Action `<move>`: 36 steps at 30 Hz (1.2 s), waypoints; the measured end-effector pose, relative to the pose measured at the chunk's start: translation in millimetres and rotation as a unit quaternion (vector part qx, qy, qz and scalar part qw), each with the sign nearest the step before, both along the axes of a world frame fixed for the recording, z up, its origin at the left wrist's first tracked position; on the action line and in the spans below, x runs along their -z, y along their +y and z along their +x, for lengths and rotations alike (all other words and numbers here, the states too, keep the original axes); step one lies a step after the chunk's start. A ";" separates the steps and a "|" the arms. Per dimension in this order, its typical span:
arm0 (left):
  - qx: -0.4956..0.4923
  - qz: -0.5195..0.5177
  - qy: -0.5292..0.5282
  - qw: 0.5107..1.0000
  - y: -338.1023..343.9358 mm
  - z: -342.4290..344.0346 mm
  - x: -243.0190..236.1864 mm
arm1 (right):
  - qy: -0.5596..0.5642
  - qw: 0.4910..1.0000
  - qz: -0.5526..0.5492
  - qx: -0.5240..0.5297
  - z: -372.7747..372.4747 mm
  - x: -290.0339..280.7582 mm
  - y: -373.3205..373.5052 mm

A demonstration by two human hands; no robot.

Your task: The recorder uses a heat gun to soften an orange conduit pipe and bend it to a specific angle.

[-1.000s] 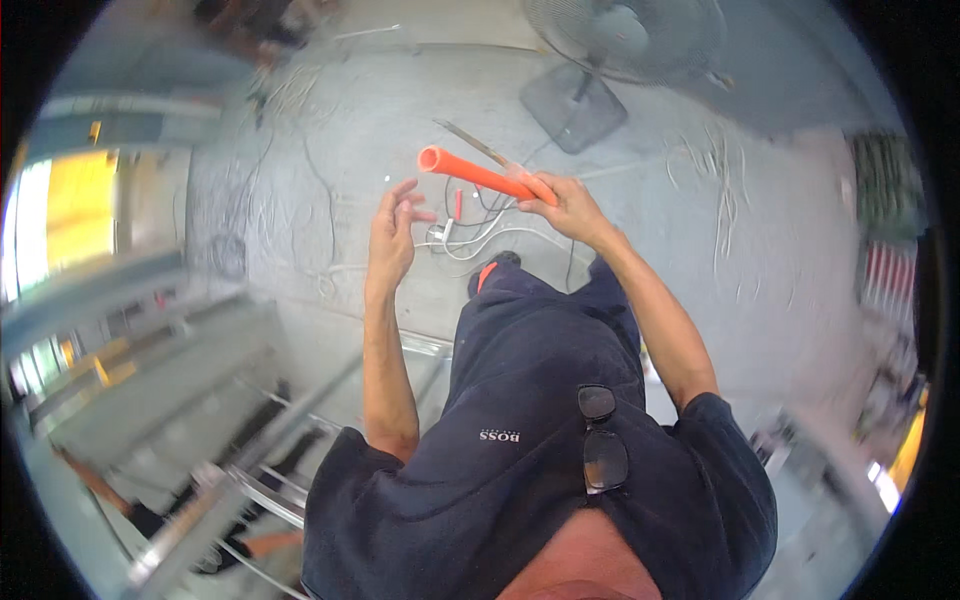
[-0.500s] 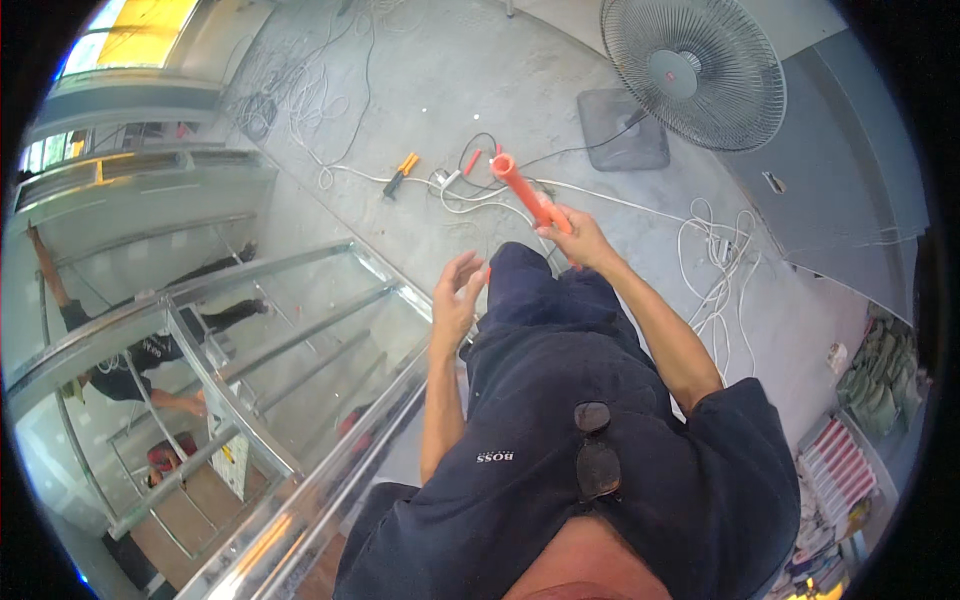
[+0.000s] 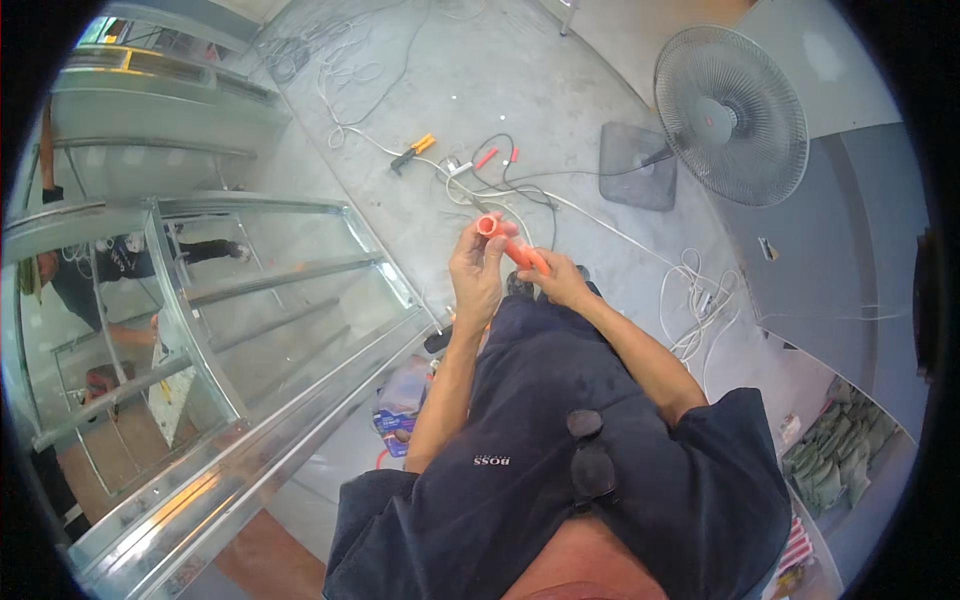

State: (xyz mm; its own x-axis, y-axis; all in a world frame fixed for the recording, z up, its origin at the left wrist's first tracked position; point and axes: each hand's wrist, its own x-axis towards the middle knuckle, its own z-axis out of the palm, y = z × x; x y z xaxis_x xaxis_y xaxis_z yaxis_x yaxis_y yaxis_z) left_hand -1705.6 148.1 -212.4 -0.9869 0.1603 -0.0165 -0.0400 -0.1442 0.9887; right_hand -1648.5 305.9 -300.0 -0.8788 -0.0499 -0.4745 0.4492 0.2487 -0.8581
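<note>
My left hand [image 3: 474, 272] has its fingers around the upper end of an orange pipe [image 3: 513, 246], whose round open mouth faces up toward me. My right hand [image 3: 554, 280] grips the same pipe lower down. Something thin and dull shows just behind the pipe's mouth, too unclear to name. On the floor beyond my hands lie orange-and-black pliers [image 3: 410, 152], short red pieces [image 3: 487, 158], a white connector [image 3: 459, 170] and tangled cables [image 3: 688, 310]. Sunglasses [image 3: 592, 465] hang from my dark shirt.
A metal stud frame [image 3: 262, 290] stands close on my left, with a co-worker [image 3: 90, 285] lying or crouching beyond it. A standing fan [image 3: 730, 110] is at right, beside grey panels [image 3: 840, 270]. A pile of grey-green pieces [image 3: 840, 450] sits lower right.
My left hand has come from apart to the pipe's end and taken hold of it. The pipe is lower and closer. The view has turned, bringing more metal frame into sight.
</note>
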 end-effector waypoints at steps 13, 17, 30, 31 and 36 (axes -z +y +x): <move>-0.114 0.219 0.031 0.968 -39.0 -1.9 -38.8 | 0.055 0.996 -0.029 -0.062 -0.3 -46.4 -27.7; -0.175 0.228 0.067 0.955 -26.5 1.4 -47.4 | 0.158 0.983 -0.020 -0.090 2.6 -43.3 -14.5; -0.036 -0.279 0.087 0.956 -67.7 23.1 -137.8 | 0.202 0.971 -0.072 -0.103 32.2 -60.0 48.4; -0.038 -0.282 0.089 0.955 -64.9 27.0 -140.7 | 0.215 0.970 -0.073 -0.092 33.7 -60.5 49.3; -0.113 -0.388 0.048 0.914 -59.5 50.5 -145.0 | 0.279 0.958 -0.011 -0.071 28.4 -55.8 58.0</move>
